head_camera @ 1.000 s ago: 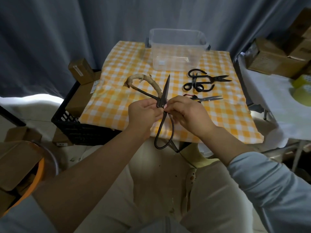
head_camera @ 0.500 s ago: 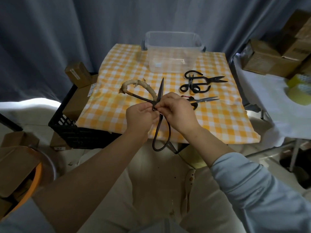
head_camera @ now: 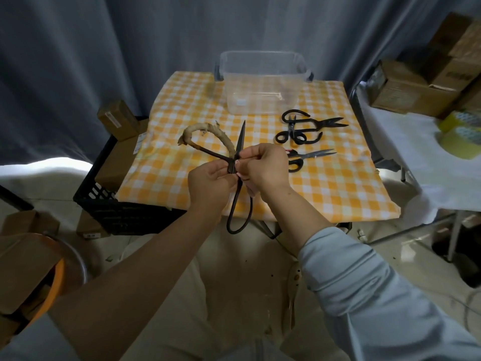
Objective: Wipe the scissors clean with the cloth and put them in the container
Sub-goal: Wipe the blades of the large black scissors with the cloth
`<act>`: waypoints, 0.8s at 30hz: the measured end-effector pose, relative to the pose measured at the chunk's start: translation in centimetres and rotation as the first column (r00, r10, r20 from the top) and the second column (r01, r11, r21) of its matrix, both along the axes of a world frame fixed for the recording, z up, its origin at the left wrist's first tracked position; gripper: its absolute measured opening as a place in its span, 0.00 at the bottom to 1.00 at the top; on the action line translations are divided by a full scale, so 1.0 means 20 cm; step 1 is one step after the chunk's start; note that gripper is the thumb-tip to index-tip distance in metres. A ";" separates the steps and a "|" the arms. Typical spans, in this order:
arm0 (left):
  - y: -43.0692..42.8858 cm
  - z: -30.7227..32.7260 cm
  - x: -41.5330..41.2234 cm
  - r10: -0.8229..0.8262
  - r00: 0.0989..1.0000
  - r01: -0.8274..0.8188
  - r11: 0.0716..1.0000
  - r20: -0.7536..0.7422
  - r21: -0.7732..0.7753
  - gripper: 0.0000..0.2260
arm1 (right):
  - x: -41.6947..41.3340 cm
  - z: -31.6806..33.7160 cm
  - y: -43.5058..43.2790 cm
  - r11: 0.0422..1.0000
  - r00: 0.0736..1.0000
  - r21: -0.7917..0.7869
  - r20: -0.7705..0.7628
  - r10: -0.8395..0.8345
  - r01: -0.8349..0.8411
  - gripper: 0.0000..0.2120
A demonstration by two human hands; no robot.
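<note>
I hold a large black iron scissors (head_camera: 241, 136) above the table's front edge, blades pointing away from me. One handle loop is wrapped in frayed tan binding (head_camera: 208, 130); the other loop (head_camera: 240, 220) hangs down bare. My left hand (head_camera: 210, 183) grips the scissors just below the pivot. My right hand (head_camera: 265, 168) pinches the blades at the pivot; a pale scrap shows under its fingers, and I cannot tell if it is the cloth. A clear plastic container (head_camera: 263, 82) stands at the table's far side.
Two more scissors lie right of my hands: a black pair (head_camera: 302, 128) and a smaller steel-bladed pair (head_camera: 312, 156). The table wears an orange checked cover (head_camera: 169, 162). A black crate (head_camera: 117, 212) sits at its left, cardboard boxes (head_camera: 416, 87) on a white-draped table at right.
My right fingers have shifted a little along the scissors near the pivot. Both hands keep their hold, and the view has drifted slightly.
</note>
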State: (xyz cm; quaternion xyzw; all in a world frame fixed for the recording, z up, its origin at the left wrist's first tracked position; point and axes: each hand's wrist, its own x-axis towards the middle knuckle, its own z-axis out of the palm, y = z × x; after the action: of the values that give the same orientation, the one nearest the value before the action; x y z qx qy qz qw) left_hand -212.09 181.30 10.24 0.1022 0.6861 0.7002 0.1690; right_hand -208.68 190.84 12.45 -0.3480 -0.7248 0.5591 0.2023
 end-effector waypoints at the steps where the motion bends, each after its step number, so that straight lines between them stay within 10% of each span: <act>1: 0.00 0.00 0.00 -0.004 1.000 0.004 1.000 0.000 0.004 0.15 | 0.00 0.00 0.00 1.000 1.000 -0.018 -0.008 -0.002 0.002 0.13; 24: -0.01 0.11 0.00 -0.019 0.964 -0.018 0.991 0.264 0.135 0.17 | 0.10 -0.09 0.12 0.805 0.909 0.530 -0.141 0.393 -0.267 0.07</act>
State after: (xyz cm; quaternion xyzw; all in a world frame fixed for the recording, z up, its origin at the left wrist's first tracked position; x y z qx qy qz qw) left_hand -212.14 181.17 12.51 0.0193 0.6082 0.7526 0.2519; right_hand -206.65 193.26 10.73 -0.0800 -0.8634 0.4176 0.2715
